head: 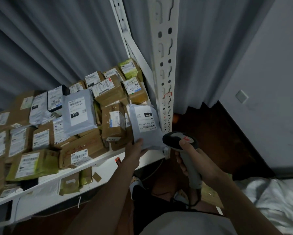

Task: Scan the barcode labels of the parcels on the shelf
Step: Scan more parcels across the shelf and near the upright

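While our right hand (191,160) wraps its fingers round the grey handle of the black-headed handheld barcode scanner (181,141), thumb on the red mark on top, we keep the scanner head just beside the grey plastic mailer bag (144,126) at the shelf's right end. Our left hand (135,151) grips that bag's near edge, thumb on top, fingers under, prob. to tilt its white shipping label (146,120) toward the scanner; the barcode sits at the label's near end, so it faces the head. We judge this is the scan step for this parcel, trigger likely abt to be pressed.

Further out, the white metal shelf (98,168) carries many more parcels w/ labels up: brown cardboard boxes (111,92), another grey mailer marked 231 (78,111), yellow-green wrapped packs (34,167). Labels face up presumably so each scans w/o much lifting. A white slotted upright post (164,73) stands right behind the held bag; grey curtain (49,39) behind.
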